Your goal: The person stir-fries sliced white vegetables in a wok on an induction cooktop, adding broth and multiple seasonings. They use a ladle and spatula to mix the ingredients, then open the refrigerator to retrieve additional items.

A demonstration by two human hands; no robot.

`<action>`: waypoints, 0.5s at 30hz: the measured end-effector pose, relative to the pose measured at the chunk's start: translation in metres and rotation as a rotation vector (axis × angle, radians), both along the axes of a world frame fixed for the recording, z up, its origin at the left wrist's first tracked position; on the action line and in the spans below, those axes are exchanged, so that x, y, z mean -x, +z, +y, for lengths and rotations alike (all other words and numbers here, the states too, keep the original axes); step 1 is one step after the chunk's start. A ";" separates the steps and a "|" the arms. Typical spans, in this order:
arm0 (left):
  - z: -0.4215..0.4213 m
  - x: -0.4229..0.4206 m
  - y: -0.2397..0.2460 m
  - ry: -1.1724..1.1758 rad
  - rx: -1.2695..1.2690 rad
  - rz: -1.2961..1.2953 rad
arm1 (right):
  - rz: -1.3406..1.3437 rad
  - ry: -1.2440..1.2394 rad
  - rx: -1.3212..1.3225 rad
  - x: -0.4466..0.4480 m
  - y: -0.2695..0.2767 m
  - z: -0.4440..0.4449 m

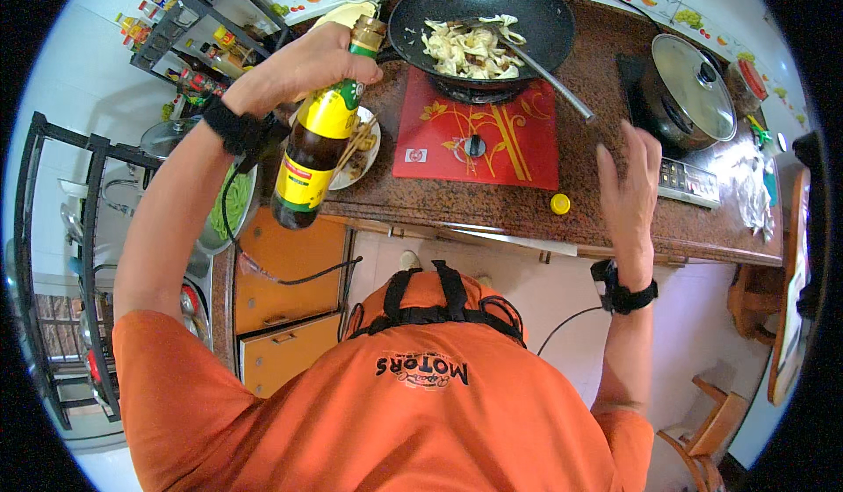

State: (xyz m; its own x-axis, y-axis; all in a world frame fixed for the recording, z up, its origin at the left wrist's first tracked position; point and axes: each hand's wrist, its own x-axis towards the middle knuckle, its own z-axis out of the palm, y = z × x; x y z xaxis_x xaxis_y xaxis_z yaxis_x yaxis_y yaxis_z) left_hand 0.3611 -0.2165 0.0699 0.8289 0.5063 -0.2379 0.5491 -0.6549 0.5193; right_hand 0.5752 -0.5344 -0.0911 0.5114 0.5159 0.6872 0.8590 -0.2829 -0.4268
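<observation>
My left hand (pixel 316 64) grips the neck of a dark glass bottle (pixel 308 146) with yellow and green labels, its uncapped mouth pointing up. The bottle is tilted a little and hangs over the front of the counter. My right hand (pixel 629 185) holds nothing, fingers apart, just short of the handle of a metal spatula (pixel 553 83). That spatula leans in a black wok (pixel 461 4), its head among pale mushroom-like pieces (pixel 471 50). Beneath the wok is a red gas stove (pixel 477 143) with a black knob. A yellow bottle cap (pixel 560 203) rests on the counter, left of my right hand.
A lidded pot (pixel 691 96) stands on an induction cooker (pixel 688 182) at right. Chopsticks lie across a plate of food (pixel 355 169) behind the bottle. Green vegetables fill a bowl (pixel 220 228) by the sink. A black rack (pixel 191 11) of bottles stands back left. Cables run from both wrists.
</observation>
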 end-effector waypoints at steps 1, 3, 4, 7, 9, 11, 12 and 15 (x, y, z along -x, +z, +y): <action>0.004 -0.007 0.003 -0.024 0.028 0.014 | -0.076 0.016 0.002 0.000 0.011 0.011; 0.011 -0.014 0.007 -0.030 0.021 0.038 | -0.135 0.015 0.114 0.000 0.025 0.034; 0.015 -0.021 0.010 -0.027 -0.083 0.103 | -0.163 0.011 0.175 0.000 0.030 0.044; 0.030 -0.025 0.018 -0.204 0.029 0.159 | -0.088 -0.008 0.549 -0.003 0.032 0.066; 0.039 -0.032 0.017 -0.058 -0.174 0.274 | -0.128 -0.041 0.684 -0.010 0.027 0.079; 0.050 -0.033 0.014 -0.160 -0.058 0.210 | -0.181 -0.059 0.699 -0.018 0.020 0.091; 0.055 -0.035 0.012 -0.195 -0.017 0.182 | -0.208 -0.057 0.652 -0.021 0.016 0.097; 0.063 -0.045 0.006 -0.076 -0.003 0.189 | -0.254 -0.066 0.554 -0.031 0.012 0.104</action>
State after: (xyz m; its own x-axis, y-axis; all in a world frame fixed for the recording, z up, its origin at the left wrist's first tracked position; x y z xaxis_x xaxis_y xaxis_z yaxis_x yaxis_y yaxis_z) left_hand 0.4057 -0.1537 0.0758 0.8053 0.4450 -0.3918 0.5858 -0.6992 0.4098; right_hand 0.6064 -0.4304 -0.0795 0.4102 0.8039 0.4308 0.8875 -0.4607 0.0146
